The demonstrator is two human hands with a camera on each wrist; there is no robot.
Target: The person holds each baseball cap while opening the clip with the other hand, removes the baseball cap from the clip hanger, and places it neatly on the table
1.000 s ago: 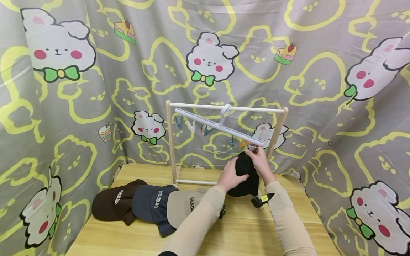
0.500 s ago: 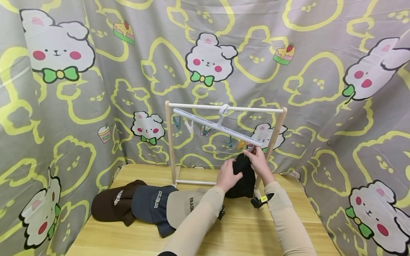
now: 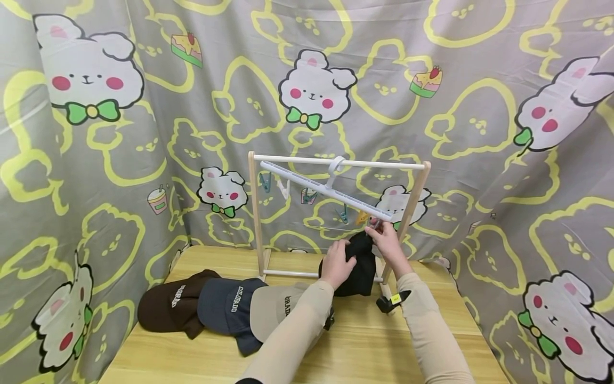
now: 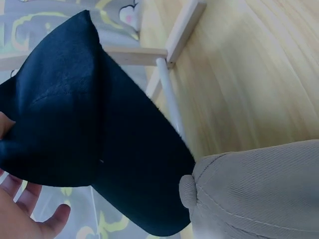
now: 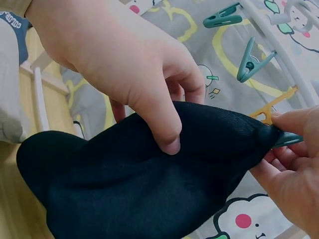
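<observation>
A black cap (image 3: 362,269) hangs below the low right end of a pale clip hanger (image 3: 326,191), which tilts down to the right. My left hand (image 3: 338,264) holds the cap's side, thumb (image 5: 167,134) on the near face and fingers behind the fabric. The cap's brim (image 4: 144,159) points down and left. At the crown's top button, my right hand (image 3: 387,242) pinches a teal clothespin (image 5: 289,139) right at the cloth; its jaws are hidden by the cap. An orange clothespin (image 5: 274,105) hangs beside it.
A wooden rack (image 3: 256,213) with a white top bar (image 3: 297,159) carries the hanger; teal (image 3: 265,182) and white clothespins (image 3: 285,189) hang from it. Brown (image 3: 168,304), navy (image 3: 223,306) and beige caps (image 3: 273,306) lie overlapped on the table (image 3: 364,346), left. A patterned curtain surrounds everything.
My left hand has shifted slightly left and down, swinging the cap's lower part and brim leftward. The right hand stays by the hanger's low end, a touch lower.
</observation>
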